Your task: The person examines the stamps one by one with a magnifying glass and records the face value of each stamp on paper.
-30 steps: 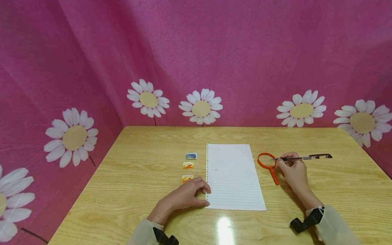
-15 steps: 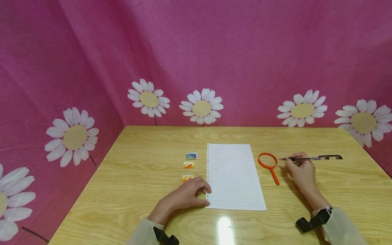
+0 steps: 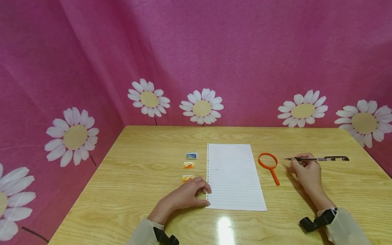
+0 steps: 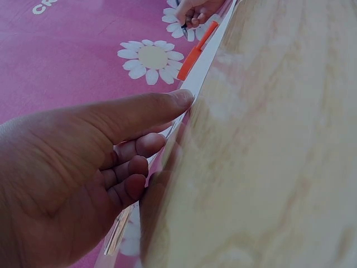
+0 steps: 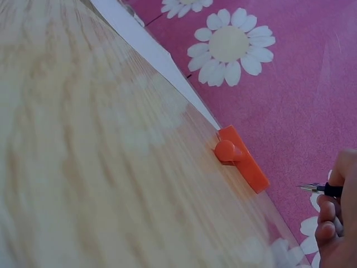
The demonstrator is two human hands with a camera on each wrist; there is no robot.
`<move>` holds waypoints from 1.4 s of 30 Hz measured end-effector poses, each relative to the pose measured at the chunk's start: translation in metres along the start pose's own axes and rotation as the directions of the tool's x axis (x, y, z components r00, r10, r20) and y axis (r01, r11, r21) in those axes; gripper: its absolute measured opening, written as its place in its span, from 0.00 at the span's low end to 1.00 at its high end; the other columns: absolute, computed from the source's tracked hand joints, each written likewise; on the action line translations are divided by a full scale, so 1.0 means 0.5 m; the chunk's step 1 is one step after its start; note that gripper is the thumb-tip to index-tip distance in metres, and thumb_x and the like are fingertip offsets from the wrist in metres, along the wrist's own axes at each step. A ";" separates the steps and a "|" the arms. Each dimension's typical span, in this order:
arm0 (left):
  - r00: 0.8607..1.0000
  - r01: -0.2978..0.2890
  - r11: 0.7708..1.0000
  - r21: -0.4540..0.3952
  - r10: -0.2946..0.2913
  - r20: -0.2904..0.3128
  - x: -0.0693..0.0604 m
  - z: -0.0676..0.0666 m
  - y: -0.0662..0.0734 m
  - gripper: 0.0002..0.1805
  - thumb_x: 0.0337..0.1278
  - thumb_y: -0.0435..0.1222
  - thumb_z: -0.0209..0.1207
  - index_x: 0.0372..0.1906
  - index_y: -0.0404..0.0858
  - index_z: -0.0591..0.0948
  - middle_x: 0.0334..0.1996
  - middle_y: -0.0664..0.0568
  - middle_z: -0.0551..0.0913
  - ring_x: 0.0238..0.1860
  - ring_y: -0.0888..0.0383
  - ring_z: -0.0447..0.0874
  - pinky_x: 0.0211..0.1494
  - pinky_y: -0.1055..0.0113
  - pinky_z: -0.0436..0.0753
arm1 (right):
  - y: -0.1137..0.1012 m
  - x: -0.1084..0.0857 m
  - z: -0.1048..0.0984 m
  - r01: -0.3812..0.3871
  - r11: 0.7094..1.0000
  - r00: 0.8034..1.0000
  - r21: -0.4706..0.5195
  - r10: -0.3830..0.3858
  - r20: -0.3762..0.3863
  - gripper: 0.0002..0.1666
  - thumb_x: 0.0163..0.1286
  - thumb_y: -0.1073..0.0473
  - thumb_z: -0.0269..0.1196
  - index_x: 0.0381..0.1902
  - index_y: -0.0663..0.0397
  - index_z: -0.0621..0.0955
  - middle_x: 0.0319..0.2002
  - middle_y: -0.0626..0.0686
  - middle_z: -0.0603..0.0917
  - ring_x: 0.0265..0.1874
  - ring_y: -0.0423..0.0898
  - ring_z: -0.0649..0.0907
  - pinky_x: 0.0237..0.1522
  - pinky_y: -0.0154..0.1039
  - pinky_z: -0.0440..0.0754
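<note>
A lined sheet of paper (image 3: 234,180) with punched holes down its left edge lies mid-table, a small faint mark written on it. My left hand (image 3: 190,193) rests at the lower left edge of the sheet, thumb and fingertips touching it. My right hand (image 3: 308,170) pinches a black-capped pen (image 3: 324,159) near its tip, the nib pointing left and the cap end to the right. Between that hand and the paper lies an orange-red magnifying glass (image 3: 272,172), untouched. In the right wrist view the pen's metal nib (image 5: 309,187) shows beyond the fingers.
Three small picture stamps stand in a column left of the paper: a blue one (image 3: 192,156), a yellow one (image 3: 188,165), and another yellow one (image 3: 188,178) just behind the left hand. A pink curtain (image 3: 245,68) with daisies hangs behind the wooden table (image 3: 137,163).
My right hand has moved to the right with the pen, away from the magnifying glass. The left hand and the paper have stayed in place.
</note>
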State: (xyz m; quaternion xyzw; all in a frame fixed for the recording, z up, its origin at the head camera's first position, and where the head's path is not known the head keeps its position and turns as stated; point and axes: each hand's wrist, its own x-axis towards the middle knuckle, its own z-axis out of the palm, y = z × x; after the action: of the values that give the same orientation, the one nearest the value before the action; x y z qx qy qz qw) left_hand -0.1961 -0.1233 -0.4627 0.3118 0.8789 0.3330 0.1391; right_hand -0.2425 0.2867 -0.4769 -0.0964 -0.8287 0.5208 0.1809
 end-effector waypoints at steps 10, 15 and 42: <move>0.999 -0.040 0.999 0.021 0.040 -0.021 -0.002 0.005 -0.004 0.14 0.53 0.41 0.70 0.43 0.44 0.80 0.38 0.57 0.78 0.38 0.68 0.71 0.45 0.76 0.73 | 0.004 0.000 -0.006 -0.010 1.000 1.000 -0.029 0.010 -0.020 0.06 0.71 0.55 0.58 0.41 0.48 0.73 0.29 0.28 0.72 0.27 0.24 0.74 0.24 0.23 0.75; 0.999 -0.036 0.999 0.019 0.036 -0.018 -0.001 0.005 -0.005 0.14 0.52 0.41 0.70 0.43 0.44 0.80 0.38 0.57 0.77 0.38 0.68 0.70 0.45 0.77 0.73 | 0.009 0.003 -0.011 0.010 1.000 1.000 0.008 -0.010 0.004 0.07 0.71 0.56 0.58 0.45 0.45 0.72 0.29 0.30 0.73 0.25 0.27 0.75 0.22 0.25 0.77; 1.000 -0.027 1.000 0.012 0.027 -0.008 -0.001 0.002 -0.003 0.14 0.54 0.42 0.70 0.44 0.44 0.80 0.37 0.57 0.76 0.36 0.66 0.69 0.42 0.77 0.71 | 0.015 0.014 -0.031 0.153 0.982 0.982 -0.114 -0.139 0.126 0.16 0.76 0.51 0.54 0.51 0.58 0.77 0.35 0.23 0.71 0.32 0.24 0.71 0.30 0.23 0.69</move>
State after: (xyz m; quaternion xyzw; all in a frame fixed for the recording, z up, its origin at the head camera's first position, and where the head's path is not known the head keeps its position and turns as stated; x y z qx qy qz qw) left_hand -0.1958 -0.1240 -0.4645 0.3230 0.8772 0.3308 0.1293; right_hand -0.2430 0.3054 -0.4760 -0.0156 -0.8733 0.4587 0.1635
